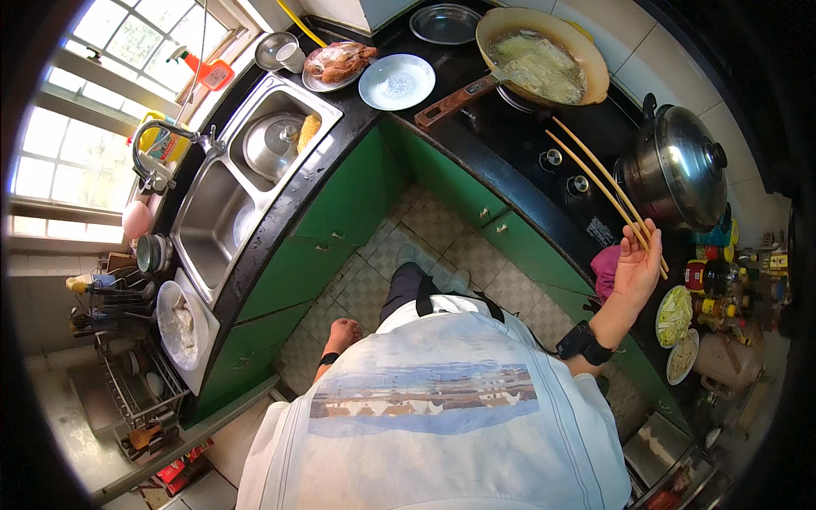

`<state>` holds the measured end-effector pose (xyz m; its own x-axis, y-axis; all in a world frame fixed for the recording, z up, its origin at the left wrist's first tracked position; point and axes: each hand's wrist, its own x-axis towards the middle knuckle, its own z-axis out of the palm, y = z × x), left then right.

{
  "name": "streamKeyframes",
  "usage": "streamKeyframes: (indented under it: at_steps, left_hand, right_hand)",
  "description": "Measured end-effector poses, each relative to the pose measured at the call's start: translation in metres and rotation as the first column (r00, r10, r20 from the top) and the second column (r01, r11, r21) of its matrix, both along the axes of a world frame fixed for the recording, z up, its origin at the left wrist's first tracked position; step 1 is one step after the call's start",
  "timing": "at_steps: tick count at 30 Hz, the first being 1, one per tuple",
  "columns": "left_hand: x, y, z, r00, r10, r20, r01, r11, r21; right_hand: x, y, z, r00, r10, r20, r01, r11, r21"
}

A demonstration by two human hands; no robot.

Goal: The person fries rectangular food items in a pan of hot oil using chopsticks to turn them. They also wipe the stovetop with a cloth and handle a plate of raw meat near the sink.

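My right hand [639,264] grips a pair of long wooden chopsticks [602,185] near their thick ends. Their tips reach over the black stove, just short of the frying pan [596,48]. Several pieces of food [535,64], perhaps fish, sit in bubbling oil inside the pan. Its wooden handle [456,101] points toward the counter's front edge. Down by my left side, my left hand [344,333] hangs with its fingers curled and nothing visible in it. A white patterned plate [396,83] lies on the counter left of the pan.
A lidded steel pot [682,169] stands right of the pan, near the stove knobs [577,185]. Beyond my right hand are plates of cut vegetables [674,317] and several bottles [714,307]. Leftward, a double sink [213,204] holds a pot lid [271,148]; plated meat [338,62] sits behind.
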<state>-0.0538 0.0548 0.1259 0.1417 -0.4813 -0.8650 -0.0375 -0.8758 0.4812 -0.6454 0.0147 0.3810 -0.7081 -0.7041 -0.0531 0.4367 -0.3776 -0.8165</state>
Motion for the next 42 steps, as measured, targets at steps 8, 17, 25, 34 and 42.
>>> streamKeyframes:
  at_steps: [8, 17, 25, 34, 42]
  left_hand:
    - [0.001, -0.017, 0.007, 0.998, -0.051, 0.028, 0.051, 0.999, 0.017]
    - [0.029, -0.069, 0.008, 0.985, -0.147, 0.095, 0.149, 0.989, -0.014]
    - [0.051, -0.128, -0.015, 0.999, 0.036, -0.028, -0.037, 0.999, -0.039]
    - [0.073, -0.159, -0.032, 0.947, -0.3, 0.112, 0.305, 0.952, -0.023]
    - [0.049, -0.213, -0.004, 0.811, -0.518, 0.272, 0.571, 0.801, -0.178]
  right_hand:
    - [-0.002, -0.007, 0.002, 0.999, -0.035, -0.001, 0.035, 0.999, 0.021]
    - [0.0, -0.007, 0.007, 0.994, -0.113, 0.003, 0.113, 0.994, -0.012]
    - [0.014, -0.014, 0.01, 0.989, -0.147, 0.023, 0.148, 0.988, -0.036]
    - [0.044, -0.024, 0.022, 0.978, -0.208, -0.019, 0.207, 0.978, -0.019]
    - [0.057, -0.003, 0.026, 0.97, -0.238, -0.046, 0.239, 0.971, 0.01]
